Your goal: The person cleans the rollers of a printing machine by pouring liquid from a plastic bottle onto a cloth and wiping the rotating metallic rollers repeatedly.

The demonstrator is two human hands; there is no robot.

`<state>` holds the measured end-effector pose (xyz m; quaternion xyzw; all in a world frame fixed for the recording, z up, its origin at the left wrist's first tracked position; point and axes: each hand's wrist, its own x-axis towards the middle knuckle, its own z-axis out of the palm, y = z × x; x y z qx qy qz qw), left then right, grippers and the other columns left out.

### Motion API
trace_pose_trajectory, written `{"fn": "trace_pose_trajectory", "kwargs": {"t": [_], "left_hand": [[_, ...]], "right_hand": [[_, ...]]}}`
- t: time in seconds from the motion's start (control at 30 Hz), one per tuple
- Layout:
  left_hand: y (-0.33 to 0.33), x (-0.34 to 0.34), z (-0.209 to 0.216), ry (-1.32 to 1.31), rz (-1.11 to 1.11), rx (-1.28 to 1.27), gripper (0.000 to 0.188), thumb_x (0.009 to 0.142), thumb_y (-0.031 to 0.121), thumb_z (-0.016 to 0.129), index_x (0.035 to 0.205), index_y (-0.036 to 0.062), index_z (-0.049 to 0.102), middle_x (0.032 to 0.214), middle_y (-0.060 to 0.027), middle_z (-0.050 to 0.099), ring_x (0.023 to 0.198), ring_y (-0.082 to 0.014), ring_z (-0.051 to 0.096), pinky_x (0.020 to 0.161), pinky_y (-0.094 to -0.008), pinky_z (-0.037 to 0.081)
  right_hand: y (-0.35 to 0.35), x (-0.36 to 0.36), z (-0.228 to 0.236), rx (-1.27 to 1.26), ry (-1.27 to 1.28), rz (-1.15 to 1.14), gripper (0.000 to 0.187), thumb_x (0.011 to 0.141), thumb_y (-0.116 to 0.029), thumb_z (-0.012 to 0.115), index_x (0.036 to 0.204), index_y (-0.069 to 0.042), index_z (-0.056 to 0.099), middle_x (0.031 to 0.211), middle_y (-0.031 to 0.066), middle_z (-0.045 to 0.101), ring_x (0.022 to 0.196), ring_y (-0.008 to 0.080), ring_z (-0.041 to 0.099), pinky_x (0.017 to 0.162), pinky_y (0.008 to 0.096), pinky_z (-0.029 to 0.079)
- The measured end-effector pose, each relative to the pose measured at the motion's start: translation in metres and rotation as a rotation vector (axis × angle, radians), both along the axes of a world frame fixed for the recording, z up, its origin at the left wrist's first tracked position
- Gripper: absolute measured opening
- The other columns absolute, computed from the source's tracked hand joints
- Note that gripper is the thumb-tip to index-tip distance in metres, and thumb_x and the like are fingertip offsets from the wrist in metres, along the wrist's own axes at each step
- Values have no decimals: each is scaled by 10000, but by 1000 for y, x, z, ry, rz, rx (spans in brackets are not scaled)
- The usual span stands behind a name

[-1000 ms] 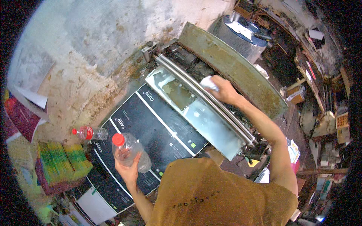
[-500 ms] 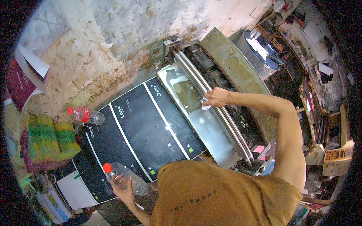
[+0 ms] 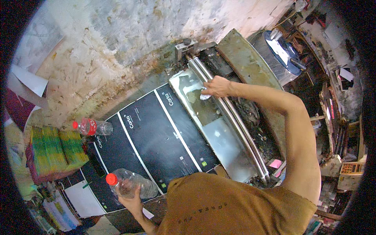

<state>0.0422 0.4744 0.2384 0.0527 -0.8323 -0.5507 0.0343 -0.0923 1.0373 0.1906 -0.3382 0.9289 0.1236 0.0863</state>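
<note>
My left hand (image 3: 132, 200) is wrapped round a clear plastic bottle (image 3: 145, 187) with a red cap, tilted above the near edge of a black printed sheet (image 3: 156, 137). Over the metal rollers (image 3: 237, 127) reaches my right arm. My right hand (image 3: 217, 87) is closed on a crumpled white wad (image 3: 205, 96), which looks like a cloth or tissue. It is at the metal tray (image 3: 223, 139) beside the rollers, whose surface carries whitish smears and wet-looking patches. Part of the wad is hidden by my fingers.
Another clear bottle (image 3: 94, 127) with a red cap and label lies at the sheet's left end. Stacked yellow-green paper (image 3: 58, 150) stands farther left. A stained wall (image 3: 117, 51) rises behind. To the right are a curved metal guard (image 3: 250, 58) and a round drum (image 3: 270, 53).
My right hand has moved with the white wad up along the rollers, toward their far end. The left hand keeps its hold on the bottle. The whole view has shifted slightly.
</note>
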Motion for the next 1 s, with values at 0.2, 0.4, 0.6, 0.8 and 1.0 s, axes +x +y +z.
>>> {"fn": "trace_pose_trajectory", "kwargs": {"t": [0.2, 0.4, 0.6, 0.8, 1.0], "left_hand": [[-1, -10, -9, -140, -5, -11, 800, 655, -54, 805, 1355, 12, 423, 1200, -139, 583, 1107, -231, 558, 964, -381, 454], [14, -7, 0, -168, 38, -10, 791, 638, -62, 806, 1341, 5, 449, 1183, -144, 591, 1091, -232, 563, 973, -376, 443], [10, -3, -5, -159, 43, -49, 783, 641, -58, 807, 1337, -9, 451, 1194, -148, 589, 1086, -229, 565, 985, -367, 430], [18, -2, -5, -129, 16, -37, 752, 668, -6, 814, 1333, 21, 464, 1160, -116, 595, 1027, -218, 578, 924, -364, 483], [-27, 33, -16, -87, 250, -158, 699, 716, 58, 809, 1319, -2, 461, 1092, -75, 599, 1003, -165, 565, 913, -316, 467]], "right_hand": [[7, -68, -5, -18, 97, -25, 302, 867, -184, 519, 1159, -174, 594, 924, 130, 592, 737, 283, 664, 543, 422, 521], [16, -128, -10, 25, 127, -30, 304, 857, -231, 539, 1155, -216, 594, 931, 118, 631, 778, 300, 676, 580, 437, 534], [18, -155, -14, 55, 113, -51, 382, 849, -258, 547, 1229, -240, 589, 969, 105, 644, 799, 301, 679, 626, 445, 542], [34, -140, -2, -6, 168, -69, 378, 845, -243, 568, 1220, -199, 597, 986, 111, 650, 784, 292, 675, 627, 429, 542], [61, -16, 54, -105, 224, -80, 382, 855, -283, 596, 1207, -137, 594, 998, 117, 651, 783, 273, 660, 640, 414, 533]]}}
